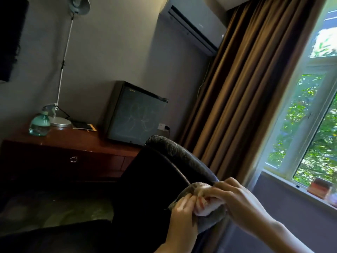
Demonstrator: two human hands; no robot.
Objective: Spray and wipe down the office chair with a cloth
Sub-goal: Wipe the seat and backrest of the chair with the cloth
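Note:
The black office chair (160,172) fills the lower middle of the head view, its padded top edge running from upper left down to my hands. A grey and white cloth (206,214) is draped over that top edge. My left hand (182,216) pinches the cloth from the near side. My right hand (237,199) grips the bunched cloth from above, fingers curled over it against the chair's edge. A green spray bottle (39,125) stands apart on the wooden desk (82,141) at the left.
On the desk stand a silver lamp (60,121), a dark notebook (82,125) and a black monitor-like box (135,114). Brown curtains (246,97) hang beside a window (310,125) at the right. An air conditioner (195,24) is mounted high on the wall.

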